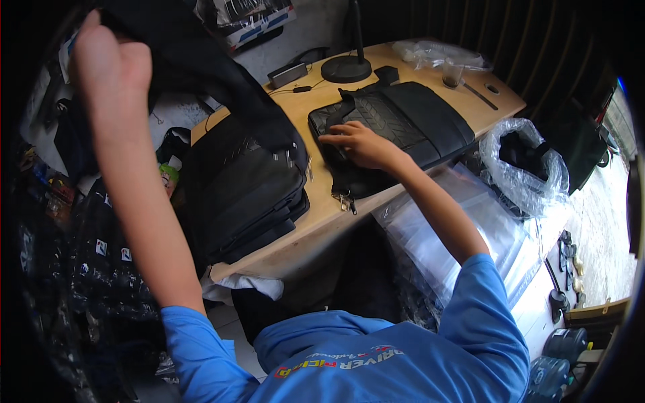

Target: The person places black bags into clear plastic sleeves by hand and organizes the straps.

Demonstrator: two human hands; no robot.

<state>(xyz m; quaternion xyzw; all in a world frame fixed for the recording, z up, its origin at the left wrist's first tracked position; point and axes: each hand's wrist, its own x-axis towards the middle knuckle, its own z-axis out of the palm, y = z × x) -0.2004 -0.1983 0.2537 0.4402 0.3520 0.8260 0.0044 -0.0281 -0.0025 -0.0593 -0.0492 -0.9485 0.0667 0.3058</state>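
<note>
My left hand [111,67] is raised at the far left, its fingers closed round a length of black fabric [222,80]. That fabric, perhaps part of a bag, slants down to a stack of black bags [245,181] on the left of the table; its upper end is lost in the dark. My right hand [363,144] is over the near left edge of a flat black bag [423,124] with a patterned panel. Its fingers are loosely stretched, close to the bag's handle strap [341,111]. A metal clip [345,201] hangs at that bag's near corner.
On the wooden table [269,247] stand a round black stand base [346,68], a small grey box [287,75] and a clear cup [453,74]. Clear plastic sleeves [463,228] lie at the right front. Plastic-wrapped black goods [111,248] are piled at the left.
</note>
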